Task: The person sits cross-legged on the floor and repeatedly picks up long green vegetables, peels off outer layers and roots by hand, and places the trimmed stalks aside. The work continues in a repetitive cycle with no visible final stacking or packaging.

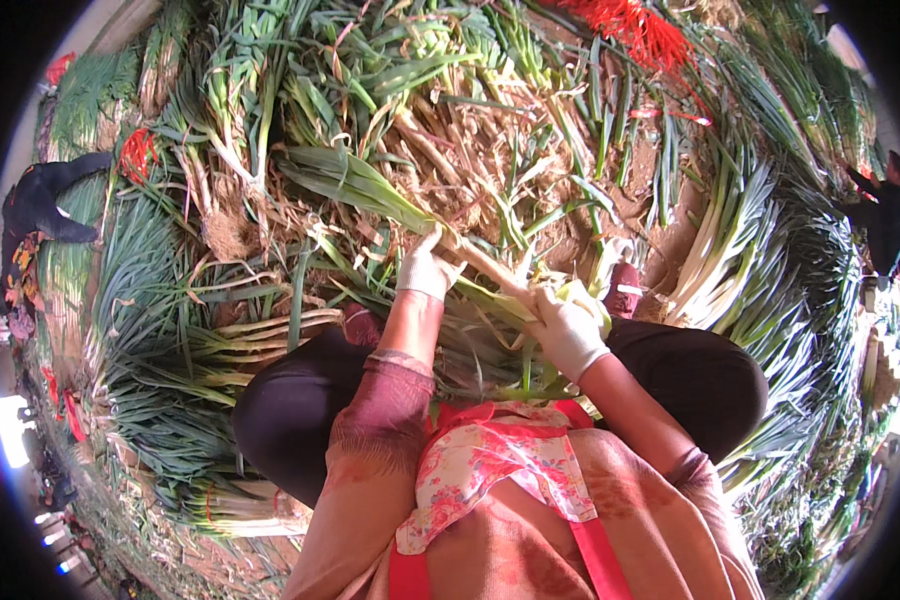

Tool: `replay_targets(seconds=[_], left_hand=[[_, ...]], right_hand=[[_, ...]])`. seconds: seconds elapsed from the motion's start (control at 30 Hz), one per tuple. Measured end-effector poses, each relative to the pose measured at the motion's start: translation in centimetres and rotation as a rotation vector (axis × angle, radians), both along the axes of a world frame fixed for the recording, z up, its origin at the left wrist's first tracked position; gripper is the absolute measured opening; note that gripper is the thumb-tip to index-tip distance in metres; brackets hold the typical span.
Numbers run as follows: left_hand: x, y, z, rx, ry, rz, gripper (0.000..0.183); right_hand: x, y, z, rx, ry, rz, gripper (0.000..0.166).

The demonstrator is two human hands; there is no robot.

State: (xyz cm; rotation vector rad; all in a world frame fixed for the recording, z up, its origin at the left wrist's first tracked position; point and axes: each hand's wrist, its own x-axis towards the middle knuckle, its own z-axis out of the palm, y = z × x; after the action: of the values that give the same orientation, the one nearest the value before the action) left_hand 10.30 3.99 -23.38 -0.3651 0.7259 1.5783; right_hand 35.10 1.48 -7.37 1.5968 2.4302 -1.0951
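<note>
A long green onion (pixel 487 264) lies slantwise between my hands, its broad green leaves pointing to the upper left. My left hand (pixel 426 271), in a white glove, grips it where the leaves meet the stalk. Towards the lower end, my right hand (pixel 570 334), gloved too, is closed around the stalk and loose pale outer leaves (pixel 586 296). The fingers hide the root end. Below the stalk, a strip of yellow-green leaf (pixel 489 300) hangs between the hands.
Untrimmed onions (pixel 232 97) with roots and dry husks (pixel 487 150) heap ahead. Trimmed onions lie left (pixel 270 341) and right (pixel 720 247). A bundle (pixel 244 510) has red ties. Red strings (pixel 637 34) lie at top. Other people are at far left (pixel 52 199) and far right (pixel 881 217).
</note>
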Motion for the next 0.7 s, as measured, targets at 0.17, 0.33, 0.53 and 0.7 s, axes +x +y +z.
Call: replay_targets(seconds=[0.17, 0.33, 0.53, 0.7], left_hand=[[-1.0, -1.0, 6.5, 0.102, 0.068, 0.062, 0.031], [0.7, -2.7, 12.4, -0.127, 0.686, -0.148, 0.018], [9.2, -9.8, 20.7, 0.232, 0.605, -0.512, 0.014], [12.5, -18.7, 26.8, 0.561, 0.36, -0.988, 0.02]], right_hand=[[3.7, -2.5, 2.7, -0.284, 0.417, -0.089, 0.025], [5.2, -4.8, 4.5, -0.542, 0.576, -0.228, 0.021], [6.4, -2.6, 1.2, -0.92, 0.947, -0.509, 0.027], [6.2, 0.6, -3.2, -0.607, 0.71, -0.526, 0.029]])
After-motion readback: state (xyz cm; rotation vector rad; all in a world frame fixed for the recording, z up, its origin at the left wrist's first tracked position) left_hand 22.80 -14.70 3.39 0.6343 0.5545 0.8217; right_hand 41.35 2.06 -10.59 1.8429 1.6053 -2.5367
